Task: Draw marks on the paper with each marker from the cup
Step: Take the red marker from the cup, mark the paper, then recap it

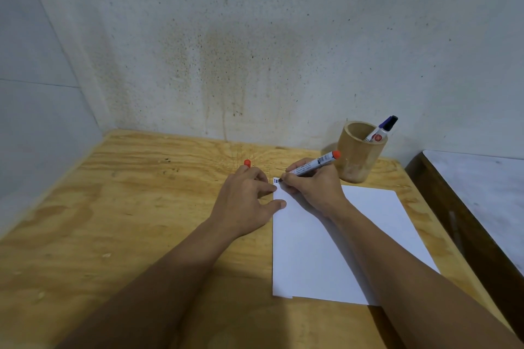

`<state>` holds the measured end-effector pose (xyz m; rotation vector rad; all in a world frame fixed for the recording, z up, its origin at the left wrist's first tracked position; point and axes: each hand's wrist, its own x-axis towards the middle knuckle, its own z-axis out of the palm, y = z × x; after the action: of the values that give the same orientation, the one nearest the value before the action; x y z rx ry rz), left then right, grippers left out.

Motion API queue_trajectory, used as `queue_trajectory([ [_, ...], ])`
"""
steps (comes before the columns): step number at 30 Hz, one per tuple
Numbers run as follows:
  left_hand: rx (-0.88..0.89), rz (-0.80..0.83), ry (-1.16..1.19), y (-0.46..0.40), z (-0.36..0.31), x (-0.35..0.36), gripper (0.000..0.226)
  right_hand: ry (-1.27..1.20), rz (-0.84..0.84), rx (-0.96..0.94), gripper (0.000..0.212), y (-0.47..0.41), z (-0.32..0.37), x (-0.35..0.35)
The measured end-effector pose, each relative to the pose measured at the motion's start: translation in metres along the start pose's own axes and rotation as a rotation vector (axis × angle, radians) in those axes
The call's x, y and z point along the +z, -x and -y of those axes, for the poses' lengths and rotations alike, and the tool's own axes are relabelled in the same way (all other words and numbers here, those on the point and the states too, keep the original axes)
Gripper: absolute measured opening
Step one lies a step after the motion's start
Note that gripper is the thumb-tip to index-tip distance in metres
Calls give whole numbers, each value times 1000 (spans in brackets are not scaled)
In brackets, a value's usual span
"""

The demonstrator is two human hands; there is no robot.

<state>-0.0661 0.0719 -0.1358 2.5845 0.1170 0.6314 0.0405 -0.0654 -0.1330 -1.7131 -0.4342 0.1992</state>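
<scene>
A white sheet of paper [326, 249] lies on the wooden table, with small dark marks [276, 180] at its far left corner. My right hand [314, 190] grips a white marker with an orange end [314, 164], its tip down at that corner beside the marks. My left hand [249, 198] rests on the table at the paper's left edge, thumb on the sheet, and holds an orange marker cap [247, 163] between its fingers. A bamboo cup [358, 159] stands behind the paper, with a blue-capped marker [382, 129] leaning in it.
The plywood table [127, 207] fits into a corner of stained white walls. Its right edge runs close to the paper, and beyond a dark gap there sits a second pale surface [487, 190].
</scene>
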Motion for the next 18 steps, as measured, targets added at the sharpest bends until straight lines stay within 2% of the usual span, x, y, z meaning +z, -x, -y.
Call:
queue_trajectory([
  [7,-5,8,-9,1,0,2,43,48,3,-23,7,1,-1,-1],
  [10,6,0,-10,2,2,3,43,-25,-10,-16,6,3,0,-1],
  [12,14,2,-9,-2,1,3,43,-83,-47,-8,14,0,5,-2],
  [14,8,-47,16,-9,-11,-9,42,-147,-98,-33,22,4,26,-12],
  [18,-143,-270,193,-17,-9,-14,35,-252,-69,16,17,3,29,-10],
])
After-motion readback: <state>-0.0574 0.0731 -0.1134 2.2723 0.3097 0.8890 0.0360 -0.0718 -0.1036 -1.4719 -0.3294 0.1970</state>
